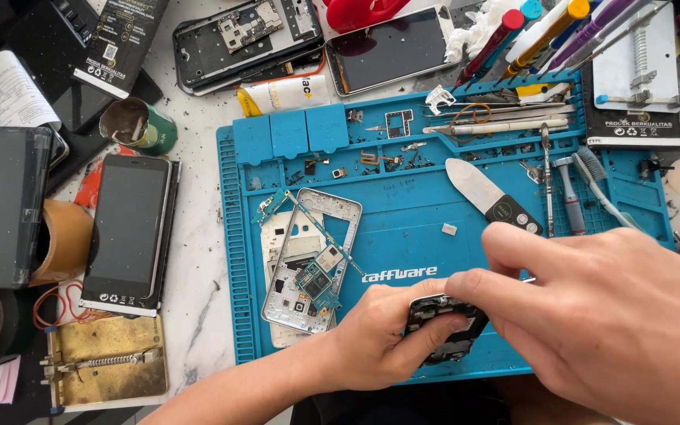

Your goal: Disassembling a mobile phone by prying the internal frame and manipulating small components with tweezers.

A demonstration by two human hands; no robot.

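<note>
My left hand [379, 334] grips a small dark phone part [444, 327] from the side, thumb and fingers closed around its edge, holding it just above the near edge of the blue mat [411, 228]. My right hand [607, 315] comes over the top with its fingertips pinched on the part's upper edge, so both hands are closed on the same piece; whether anything thin sits between the right fingers I cannot tell. To do this well, I judge that I should keep the left grip firm but not squeezing, let the right fingers work slowly along the edge, and stay low over the mat so anything that drops lands there. Just left of my hands lies a silver phone frame [312, 260] with a small green circuit board [318, 282] and a flex strip across it. Further back on the mat are a metal pry blade [482, 193], tweezers [546, 181], a brush [596, 181] and scattered tiny screws and chips. Off the mat, to the left on the tabletop [198, 236], a dark phone [126, 232] lies face up above a brass clamp plate [104, 362]. At the far edge sit an opened phone [249, 35], another phone [391, 47] face up, and a row of coloured screwdrivers [545, 31].
</note>
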